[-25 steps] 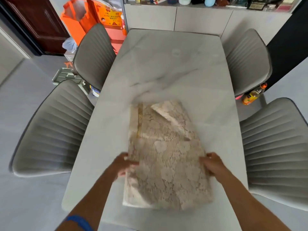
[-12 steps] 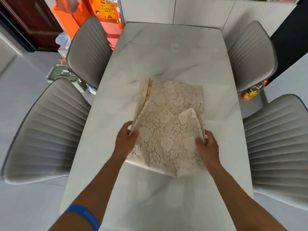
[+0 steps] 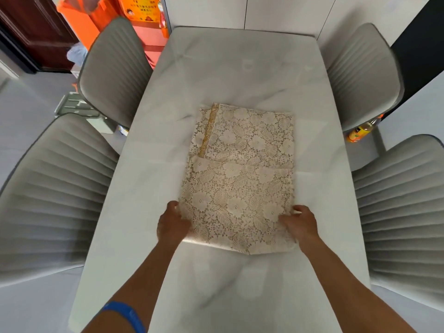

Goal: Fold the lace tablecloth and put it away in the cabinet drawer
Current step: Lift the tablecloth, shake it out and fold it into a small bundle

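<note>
Fingers (image 3: 287,218) of both hands (image 3: 173,224) curled on folded lace tablecloth's (image 3: 240,179) near corners on marble table (image 3: 240,68); uneven lifting risks layers sliding apart.

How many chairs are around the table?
4. Two stand on the left side of the table: a near chair and a far chair. Two stand on the right: a near chair and a far chair. More may be out of view.

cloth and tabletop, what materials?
Cream floral lace tablecloth: openwork fabric, matte; holes show between the flowers. White grey-veined tabletop: looks like polished marble or a sintered-stone lookalike; faint veins, soft sheen. Cannot tell which.
</note>
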Demonstrator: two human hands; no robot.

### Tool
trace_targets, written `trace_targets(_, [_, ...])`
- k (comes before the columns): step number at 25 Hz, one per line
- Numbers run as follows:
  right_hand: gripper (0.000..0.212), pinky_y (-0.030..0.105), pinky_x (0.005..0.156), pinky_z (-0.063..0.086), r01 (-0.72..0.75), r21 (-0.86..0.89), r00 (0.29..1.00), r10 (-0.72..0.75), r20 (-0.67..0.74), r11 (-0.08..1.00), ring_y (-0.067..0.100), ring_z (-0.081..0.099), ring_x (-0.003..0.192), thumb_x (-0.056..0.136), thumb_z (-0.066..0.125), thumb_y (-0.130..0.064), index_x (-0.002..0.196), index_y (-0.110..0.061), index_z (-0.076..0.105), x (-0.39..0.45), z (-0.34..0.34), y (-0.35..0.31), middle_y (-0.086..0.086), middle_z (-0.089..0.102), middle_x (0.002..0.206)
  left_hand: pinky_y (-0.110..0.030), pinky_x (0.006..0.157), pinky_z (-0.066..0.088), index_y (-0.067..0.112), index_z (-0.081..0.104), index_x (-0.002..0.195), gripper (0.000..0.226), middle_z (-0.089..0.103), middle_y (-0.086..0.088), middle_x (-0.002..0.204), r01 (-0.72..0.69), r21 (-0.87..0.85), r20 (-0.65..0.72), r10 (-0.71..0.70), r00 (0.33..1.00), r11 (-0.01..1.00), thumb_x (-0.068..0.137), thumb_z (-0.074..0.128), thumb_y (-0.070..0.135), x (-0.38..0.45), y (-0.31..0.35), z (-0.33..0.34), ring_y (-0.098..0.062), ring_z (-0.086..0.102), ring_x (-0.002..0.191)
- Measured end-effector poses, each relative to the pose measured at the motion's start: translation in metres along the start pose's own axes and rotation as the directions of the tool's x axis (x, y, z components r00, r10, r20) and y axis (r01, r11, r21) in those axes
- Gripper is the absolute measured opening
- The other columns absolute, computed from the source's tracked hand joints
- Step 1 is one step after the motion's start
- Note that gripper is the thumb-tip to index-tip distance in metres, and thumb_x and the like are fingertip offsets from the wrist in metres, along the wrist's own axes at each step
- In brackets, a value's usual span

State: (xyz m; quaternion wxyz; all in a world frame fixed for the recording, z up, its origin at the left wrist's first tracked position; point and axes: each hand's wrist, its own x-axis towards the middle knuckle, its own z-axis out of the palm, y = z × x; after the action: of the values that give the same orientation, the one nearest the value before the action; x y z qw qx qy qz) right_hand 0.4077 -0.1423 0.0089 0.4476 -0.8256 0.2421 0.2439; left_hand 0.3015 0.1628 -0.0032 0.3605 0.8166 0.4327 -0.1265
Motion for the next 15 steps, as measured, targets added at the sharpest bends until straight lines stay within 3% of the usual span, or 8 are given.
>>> trace_targets(2, [0.025, 0.04, 0.072, 0.061, -0.085, 0.08, 0.987, 0.073, 0.14, 0.993, 0.025, 0.072, 0.082, 0.076, 0.074, -0.003, 0.1, -0.007, 0.071, 0.005, -0.003, -0.009, 0.012, 0.075, 0.097, -0.03, 0.072, 0.048, 0.02, 0.066, 0.103, 0.038, 0.068, 0.001, 0.089, 0.1, -0.168, 0.058, -0.091, 0.994, 0.981, 0.068, 0.068, 0.004, 0.006, 0.003, -0.004, -0.024, 0.064, 0.089])
trace_targets(3, [0.024, 0.037, 0.069, 0.062, -0.063, 0.072, 0.981, 0.048, 0.189, 0.995, 0.024, 0.072, 0.08, 0.076, 0.072, 0.0, 0.099, -0.007, 0.072, 0.003, -0.003, -0.013, 0.009, 0.075, 0.09, -0.027, 0.063, 0.045, 0.024, 0.068, 0.081, 0.026, 0.066, 0.005, 0.074, 0.109, -0.203, 0.094, -0.092, 0.991, 0.973, 0.067, 0.066, 0.002, 0.008, 0.002, -0.006, -0.022, 0.062, 0.078])
trace_targets(5, [0.029, 0.026, 0.059, 0.055, 0.047, 0.093, 0.972, -0.067, 0.224, 0.995, 0.017, 0.069, 0.073, 0.077, 0.066, 0.003, 0.096, -0.016, 0.076, -0.005, -0.003, -0.017, 0.001, 0.075, 0.08, -0.023, 0.052, 0.035, 0.021, 0.061, 0.052, 0.025, 0.056, 0.011, 0.05, 0.077, -0.289, 0.137, -0.038, 0.99, 0.954, 0.068, 0.067, 0.003, 0.007, 0.0, -0.011, -0.017, 0.05, 0.056])
trace_targets(7, [0.037, 0.023, 0.064, 0.054, 0.175, 0.143, 0.936, -0.209, 0.284, 0.974, 0.011, 0.069, 0.074, 0.079, 0.065, 0.005, 0.085, -0.028, 0.079, -0.025, -0.008, -0.011, -0.004, 0.077, 0.08, -0.024, 0.054, 0.035, 0.015, 0.066, 0.059, 0.017, 0.06, 0.008, 0.054, 0.03, -0.382, 0.144, 0.027, 0.989, 0.924, 0.075, 0.072, 0.012, -0.006, -0.01, -0.019, -0.014, 0.049, 0.055])
trace_targets(9, [0.048, 0.016, 0.076, 0.052, 0.272, 0.171, 0.866, -0.318, 0.385, 0.947, 0.004, 0.071, 0.084, 0.079, 0.061, 0.015, 0.076, -0.028, 0.081, -0.051, -0.02, 0.01, -0.007, 0.078, 0.088, -0.023, 0.062, 0.043, 0.012, 0.071, 0.073, 0.006, 0.071, 0.007, 0.069, -0.03, -0.417, 0.147, 0.101, 0.984, 0.908, 0.077, 0.075, 0.01, -0.027, -0.032, -0.029, -0.008, 0.061, 0.066])
trace_targets(12, [0.066, 0.014, 0.094, 0.046, 0.402, 0.139, 0.73, -0.408, 0.549, 0.905, 0.005, 0.065, 0.109, 0.062, 0.044, 0.035, 0.063, -0.021, 0.079, -0.083, -0.04, 0.061, -0.002, 0.079, 0.099, -0.018, 0.071, 0.047, 0.022, 0.073, 0.067, 0.034, 0.076, 0.012, 0.076, -0.019, -0.395, 0.14, 0.08, 0.987, 0.918, 0.075, 0.07, -0.011, -0.06, -0.081, -0.045, -0.006, 0.067, 0.082])
trace_targets(14, [0.076, 0.017, 0.103, 0.04, 0.478, -0.004, 0.668, -0.361, 0.651, 0.878, 0.002, 0.058, 0.119, 0.058, 0.038, 0.035, 0.065, -0.029, 0.078, -0.096, -0.055, 0.095, -0.006, 0.078, 0.103, -0.026, 0.076, 0.048, 0.023, 0.072, 0.058, 0.051, 0.077, 0.009, 0.077, -0.003, -0.388, 0.17, 0.075, 0.983, 0.921, 0.077, 0.058, -0.023, -0.08, -0.114, -0.054, -0.018, 0.068, 0.087])
trace_targets(15, [0.078, 0.019, 0.107, 0.037, 0.498, -0.103, 0.67, -0.306, 0.676, 0.861, 0.0, 0.054, 0.122, 0.058, 0.036, 0.032, 0.068, -0.033, 0.078, -0.097, -0.062, 0.11, -0.011, 0.077, 0.106, -0.029, 0.076, 0.05, 0.02, 0.071, 0.056, 0.052, 0.077, 0.006, 0.079, 0.017, -0.383, 0.188, 0.06, 0.98, 0.924, 0.079, 0.054, -0.023, -0.088, -0.127, -0.055, -0.023, 0.068, 0.088])
